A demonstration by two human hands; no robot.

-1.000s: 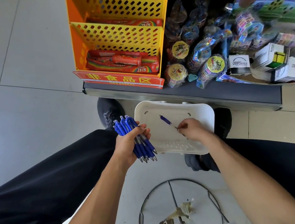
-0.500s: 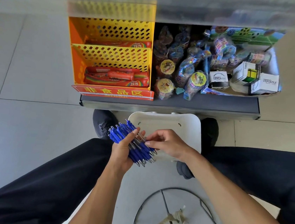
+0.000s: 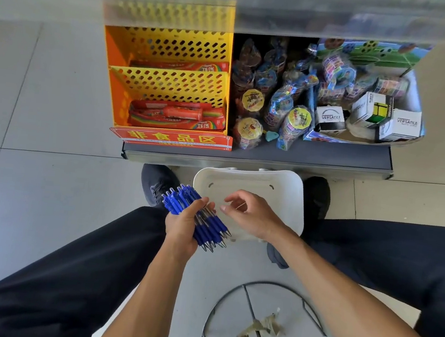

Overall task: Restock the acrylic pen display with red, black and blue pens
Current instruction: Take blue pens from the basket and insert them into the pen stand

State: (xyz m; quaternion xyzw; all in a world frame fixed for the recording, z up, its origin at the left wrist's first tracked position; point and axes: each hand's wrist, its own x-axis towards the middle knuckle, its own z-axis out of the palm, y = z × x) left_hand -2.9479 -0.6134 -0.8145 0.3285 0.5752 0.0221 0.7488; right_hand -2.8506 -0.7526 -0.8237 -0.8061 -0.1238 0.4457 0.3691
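My left hand [image 3: 183, 226] grips a bundle of several blue pens [image 3: 201, 221], with their clip ends pointing up-left and their metal tips down-right. My right hand [image 3: 249, 215] hovers just right of the bundle, above a white plastic tray [image 3: 282, 191] on the floor. Its fingers are loosely curled and hold nothing. No pens show in the part of the tray I can see. The acrylic pen display is not in view, and I see no red or black pens.
A low grey shelf [image 3: 314, 155] stands ahead with a yellow perforated rack [image 3: 170, 84] of red candy packs, wrapped toys and white puzzle-cube boxes [image 3: 372, 110]. My shoes flank the tray. A wire-rimmed bin [image 3: 266, 336] with scraps sits near my right leg.
My right hand lifted one blue pen from the tray, added it to the bundle in my left hand, then drew back holding nothing. The camera tilted up, so the shelf sits lower in view.
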